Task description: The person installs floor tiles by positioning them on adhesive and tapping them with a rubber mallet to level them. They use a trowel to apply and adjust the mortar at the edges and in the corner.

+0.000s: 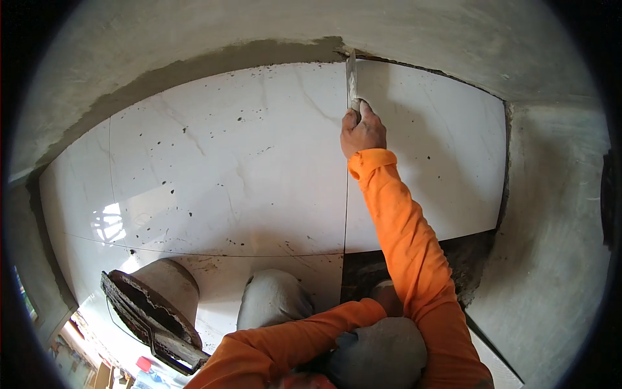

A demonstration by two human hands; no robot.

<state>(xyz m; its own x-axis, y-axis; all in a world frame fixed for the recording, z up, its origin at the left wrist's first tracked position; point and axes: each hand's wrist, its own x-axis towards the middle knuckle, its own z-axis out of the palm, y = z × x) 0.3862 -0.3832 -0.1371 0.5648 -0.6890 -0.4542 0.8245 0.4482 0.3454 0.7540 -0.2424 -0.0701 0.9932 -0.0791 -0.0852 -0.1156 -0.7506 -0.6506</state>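
Note:
My right hand (pixel 363 129) grips a flat metal blade tool (pixel 352 74), its far end against the mortar edge at the base of the concrete wall, right over the seam between two white marbled tiles (pixel 427 168). Dark crumbs are scattered on the tile (pixel 220 162) to the left. My left hand (pixel 387 299) is low beside my knee (pixel 379 356), mostly behind my right sleeve; its fingers are hidden.
A mortar-crusted bucket (pixel 170 292) stands at lower left, with a dark tool or rim across its top. Concrete walls (pixel 272 19) border the tiles ahead and at the right (pixel 544 207). A dark untiled patch (pixel 466 259) lies right of my knee. Cluttered items show at lower left.

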